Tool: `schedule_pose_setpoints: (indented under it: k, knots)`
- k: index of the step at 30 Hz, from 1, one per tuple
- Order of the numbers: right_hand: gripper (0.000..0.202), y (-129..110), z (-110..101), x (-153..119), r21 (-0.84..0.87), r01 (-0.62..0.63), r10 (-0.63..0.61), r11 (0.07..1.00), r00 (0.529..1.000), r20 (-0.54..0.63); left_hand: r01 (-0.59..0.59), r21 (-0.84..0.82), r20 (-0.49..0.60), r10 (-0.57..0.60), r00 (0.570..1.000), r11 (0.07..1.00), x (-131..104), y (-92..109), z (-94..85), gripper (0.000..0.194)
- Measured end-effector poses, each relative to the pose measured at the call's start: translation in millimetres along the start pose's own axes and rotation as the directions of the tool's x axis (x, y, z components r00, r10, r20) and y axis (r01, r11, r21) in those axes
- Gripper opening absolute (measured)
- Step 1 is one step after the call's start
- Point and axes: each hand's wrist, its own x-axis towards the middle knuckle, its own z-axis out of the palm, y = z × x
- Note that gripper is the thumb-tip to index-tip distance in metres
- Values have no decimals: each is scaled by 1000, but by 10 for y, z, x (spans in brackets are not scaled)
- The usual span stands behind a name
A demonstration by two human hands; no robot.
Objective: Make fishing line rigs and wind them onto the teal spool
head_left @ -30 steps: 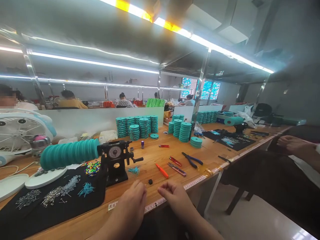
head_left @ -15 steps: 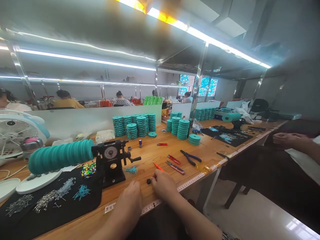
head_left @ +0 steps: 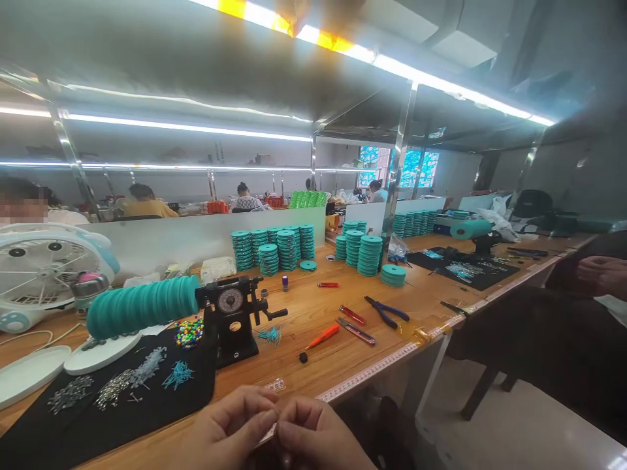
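My left hand (head_left: 235,424) and my right hand (head_left: 316,434) meet at the table's front edge, fingertips pinched together. Whatever they hold, if anything, is too small or hidden to make out. Beyond them on the wood lie a small black block (head_left: 303,357), an orange pointed tool (head_left: 324,335), thread snips (head_left: 356,331), a red-handled tool (head_left: 353,314) and blue-handled pliers (head_left: 386,312). To the left stands a black hand-crank winder (head_left: 230,320), with a row of teal foam spools (head_left: 142,303) on its shaft. A small pile of teal pins (head_left: 270,335) lies by its crank.
A black mat (head_left: 161,411) at left bears piles of small metal and clear parts, with coloured beads (head_left: 189,333) beside them. Stacked teal spools (head_left: 287,248) stand at the back. A fan (head_left: 49,281) is far left. A measuring tape (head_left: 367,372) runs along the front edge. Another person's hand (head_left: 602,274) is at right.
Both hands have drawn back from beside the black block to the table's front edge and come together. The orange tool is now fully visible. The view has shifted slightly.
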Motion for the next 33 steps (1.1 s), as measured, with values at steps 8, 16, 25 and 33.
schedule_pose_setpoints:
  k: [8,16,25,33]
  knots:
    - [25,-219,-372,248,-715,88,-448,693,830,-332,-14,804,-78,128,989,595,876,-149,-72,27]
    - [15,-204,-378,238,-799,25,-412,601,866,-283,67,926,-106,84,991,373,1168,-263,85,29]
    - [14,-187,-358,232,-825,55,-460,563,850,-257,145,941,-158,17,987,304,1299,-280,101,22]
    - [15,-151,-357,195,-849,66,-480,524,846,-231,139,925,-164,43,985,353,1282,-307,98,24]
